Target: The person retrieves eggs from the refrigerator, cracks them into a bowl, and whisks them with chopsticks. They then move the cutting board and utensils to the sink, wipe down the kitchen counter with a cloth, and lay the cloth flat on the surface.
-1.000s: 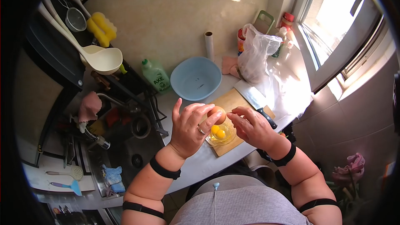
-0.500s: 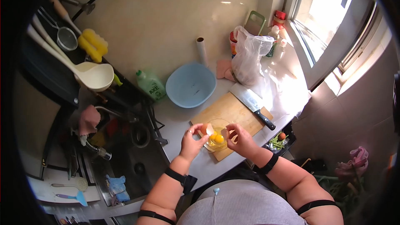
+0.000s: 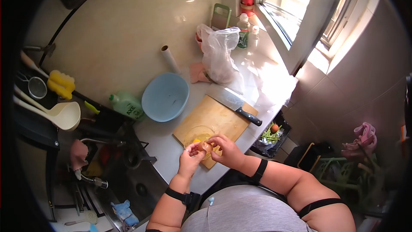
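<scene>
The person's left forearm is rising from the bottom of the view, leaning slightly right, and the left hand (image 3: 191, 159) is curling its fingers inward and pinching an eggshell (image 3: 207, 147) at the fingertips. The right forearm is coming in from the right, sloping down toward the elbow, and the right hand (image 3: 227, 151) is bending at the knuckles, its fingertips closing on the shell's other side. Both hands are meeting over the near part of a glass bowl (image 3: 198, 129), partly hiding it, with yellow yolk (image 3: 197, 141) showing just beside the fingers. The eggshell is sitting between the hands, above the bowl; its rounded, brown outside is showing, but which way its long axis is pointing cannot be told. The bowl is resting on a wooden board (image 3: 223, 118), which is lying aslant on the surface (image 3: 161, 157). A knife (image 3: 234, 103) is lying along the board's far side, its blade pointing to the upper left and its black handle to the lower right. A blue basin (image 3: 165, 97) is standing left of the board.
</scene>
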The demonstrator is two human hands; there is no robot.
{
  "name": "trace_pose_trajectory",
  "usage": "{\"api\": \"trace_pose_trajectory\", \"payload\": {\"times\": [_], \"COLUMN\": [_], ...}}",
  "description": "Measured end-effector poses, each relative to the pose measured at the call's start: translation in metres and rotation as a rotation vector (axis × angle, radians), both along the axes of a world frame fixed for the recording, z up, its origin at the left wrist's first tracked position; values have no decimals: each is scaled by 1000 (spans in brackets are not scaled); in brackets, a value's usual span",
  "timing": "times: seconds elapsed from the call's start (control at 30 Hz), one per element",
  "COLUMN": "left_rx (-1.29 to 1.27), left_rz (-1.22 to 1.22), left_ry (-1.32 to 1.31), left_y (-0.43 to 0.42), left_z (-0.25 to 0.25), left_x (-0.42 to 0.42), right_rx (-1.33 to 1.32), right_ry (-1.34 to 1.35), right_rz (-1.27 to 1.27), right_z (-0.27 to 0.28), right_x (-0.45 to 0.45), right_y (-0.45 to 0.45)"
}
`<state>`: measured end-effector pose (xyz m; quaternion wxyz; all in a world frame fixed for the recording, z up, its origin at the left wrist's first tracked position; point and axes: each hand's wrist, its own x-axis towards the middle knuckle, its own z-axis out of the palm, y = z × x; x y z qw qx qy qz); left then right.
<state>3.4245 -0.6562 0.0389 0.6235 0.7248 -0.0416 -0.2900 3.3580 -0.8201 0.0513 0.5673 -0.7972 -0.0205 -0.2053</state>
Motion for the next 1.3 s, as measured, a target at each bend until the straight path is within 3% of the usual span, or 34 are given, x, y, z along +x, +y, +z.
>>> {"api": "trace_pose_trajectory", "payload": {"times": [0.07, 0.1, 0.17, 0.3, 0.33, 0.4, 0.57, 0.67, 0.73, 0.83, 0.97, 1.03, 1.1, 1.17, 1.23, 1.3], "left_rx": [196, 194, 405, 249, 248, 15, 118, 153, 141, 163, 288, 281, 323, 365, 597, 622], "left_rz": [-103, -117, -258, -454, -456, -594, -670, -731, -690, -597, -438, -314, -227, -140, -30, 38], "left_ry": [-245, -243, -548, -769, -768, -587, -695, -641, -529, -646, -686, -606, -615, -620, -660, -595], "left_y": [-12, -22, -43, -95, -108, -133, -157, -147, -135, -109, -59, -23, 15, 39, 56, 72], "left_z": [4, 11, 27, 44, 45, 44, 22, 23, 34, 39, 57, 53, 47, 46, 53, 47], "left_x": [-5, -8, -15, -30, -34, -43, -56, -50, -44, -30, -19, -17, -21, -34, -51, -65], "right_rx": [24, 48, 66, 229, 297, 420, 537, 251, 209, 121, -275, -367, -550, -728, -759, -732], "right_ry": [83, 166, 164, 217, 220, 215, 254, 557, 551, 506, 558, 457, 168, 398, 621, 798], "right_rz": [-21, -31, -87, -220, -292, -404, -565, -632, -634, -662, -662, -638, -705, -748, -762, -747], "right_z": [-4, -2, 5, 6, 5, -4, -60, -108, -113, -114, -101, -98, -97, -91, -71, -71], "right_x": [-13, -20, -36, -73, -81, -99, -125, -133, -131, -127, -112, -94, -66, -39, -9, 16], "right_y": [-7, -12, -29, -67, -77, -99, -144, -164, -174, -189, -216, -235, -254, -266, -271, -281]}}
